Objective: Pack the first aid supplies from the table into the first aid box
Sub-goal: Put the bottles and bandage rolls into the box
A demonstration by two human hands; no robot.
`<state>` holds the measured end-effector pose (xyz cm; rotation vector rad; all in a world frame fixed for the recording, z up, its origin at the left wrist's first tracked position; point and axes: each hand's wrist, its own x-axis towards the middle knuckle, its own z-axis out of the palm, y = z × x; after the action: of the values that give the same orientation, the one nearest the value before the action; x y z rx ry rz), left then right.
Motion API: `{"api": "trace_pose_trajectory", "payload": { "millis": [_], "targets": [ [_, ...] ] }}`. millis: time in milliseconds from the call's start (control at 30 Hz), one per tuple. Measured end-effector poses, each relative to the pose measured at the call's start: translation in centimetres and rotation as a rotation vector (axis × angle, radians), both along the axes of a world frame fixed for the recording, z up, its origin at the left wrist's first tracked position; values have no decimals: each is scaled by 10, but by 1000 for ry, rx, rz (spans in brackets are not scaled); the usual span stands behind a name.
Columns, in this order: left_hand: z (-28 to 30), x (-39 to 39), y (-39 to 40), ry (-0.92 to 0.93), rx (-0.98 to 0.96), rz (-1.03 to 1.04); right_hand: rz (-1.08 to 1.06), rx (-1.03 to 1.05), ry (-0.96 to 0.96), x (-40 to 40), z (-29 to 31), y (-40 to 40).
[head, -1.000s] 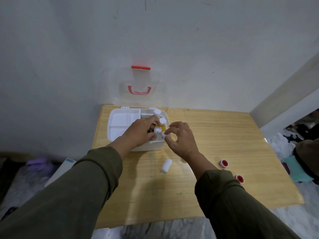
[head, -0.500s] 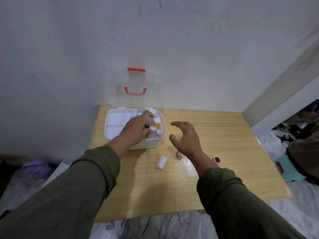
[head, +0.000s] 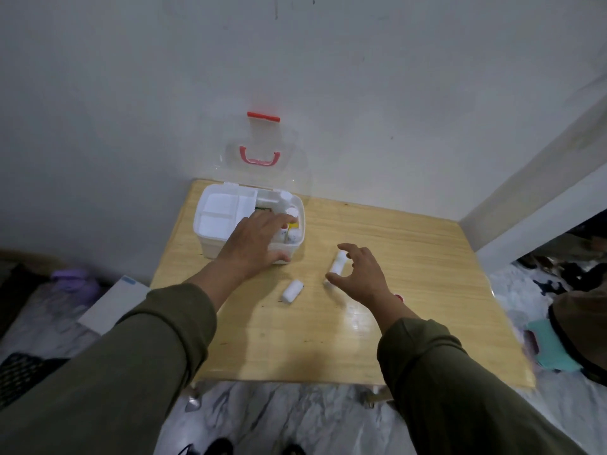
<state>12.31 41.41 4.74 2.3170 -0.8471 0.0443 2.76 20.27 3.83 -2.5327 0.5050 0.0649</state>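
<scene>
My bench (head: 394, 290) is a light wooden top pushed into a corner, with a plain grey-white wall (head: 131, 93) behind it and a pale ledge running along the right. Below its near edge I see a marbled floor (head: 295, 418). To the left there is a purple bundle (head: 70, 277) and a flat white board (head: 111, 303); to the right, a teal thing (head: 551, 349) lies on the floor.

The first aid box (head: 213, 238) sits at the back left of the bench, close to the wall. It is white, with a divided tray on its left side and small white-capped bottles (head: 290, 224) standing in its right side. Its clear lid (head: 262, 159) stands upright against the wall, showing a red handle (head: 259, 157) and a red clasp (head: 263, 115).

My left hand (head: 256, 244) lies spread over the near right part of the box, fingers loose and flat, thumb on the front wall, clamped on nothing I can see. My right hand (head: 361, 274) hovers over the bench just right of the box, thumb and forefinger apart, curving round a white roll (head: 338, 262) that lies slanted on the wood; I cannot tell whether the fingers touch it. A second, shorter white roll (head: 292, 291) lies on the bench between my two wrists, apart from both. A bit of red (head: 398, 296) peeps out just beyond my right wrist, too hidden to name
</scene>
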Motion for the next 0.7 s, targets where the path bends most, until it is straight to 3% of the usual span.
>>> {"api": "trace_pose_trajectory", "payload": {
  "millis": [133,233,300,467,700],
  "targets": [
    [-18,-24,-4,-138,70,-34,43,0,66,0,-11,-11],
    [-37,-41,-9,-140,104,-3,89,14,83,0,-22,-18],
    [-44,-50,-15,-58,126,49,106,26,88,1,-27,-26],
    [-56,-63,-30,348,82,318,151,84,86,8,-33,-42],
    [-77,-75,-48,439,62,431,248,43,184,26,-46,-50]
  ]
}}
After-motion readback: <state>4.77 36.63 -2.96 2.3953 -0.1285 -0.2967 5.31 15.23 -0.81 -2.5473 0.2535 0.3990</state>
